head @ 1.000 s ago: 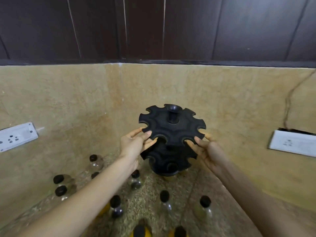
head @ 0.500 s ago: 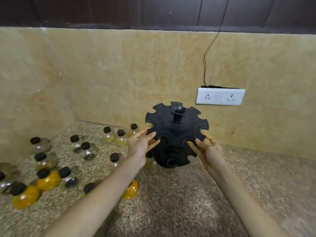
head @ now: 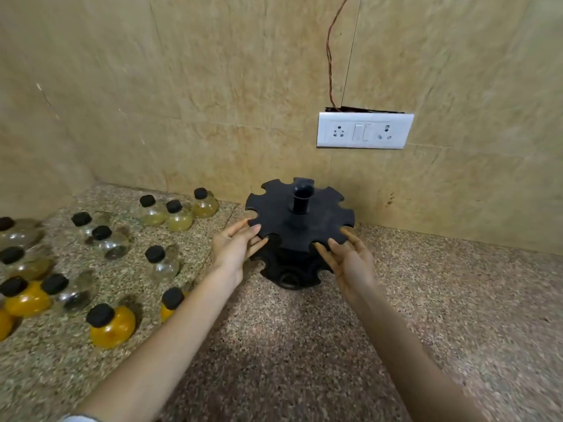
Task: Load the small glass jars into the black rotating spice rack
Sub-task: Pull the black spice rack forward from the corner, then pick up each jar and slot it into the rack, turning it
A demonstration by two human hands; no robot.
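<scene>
The black rotating spice rack (head: 304, 220) has a notched top disc, a centre post and a lower notched tier, with no jars in its slots. Its base meets the speckled counter (head: 304, 345) close to the back wall. My left hand (head: 236, 248) pinches the disc's left rim, fingers on top and thumb beneath. On the front right rim, my right hand (head: 350, 260) grips the disc the same way. Several small round glass jars with black caps stand to the left: an orange one (head: 111, 325), a clear one (head: 161, 263), a pale yellow one (head: 179, 216).
A beige stone wall rises right behind the rack, and a side wall closes the corner at the left. A white socket plate (head: 364, 130) with a thin wire above it sits on the back wall. The counter stretches on to the right.
Both hands carried the rack out of the corner, rightwards and down to the counter. The view turned right with it, so the jars now lie to the left.
</scene>
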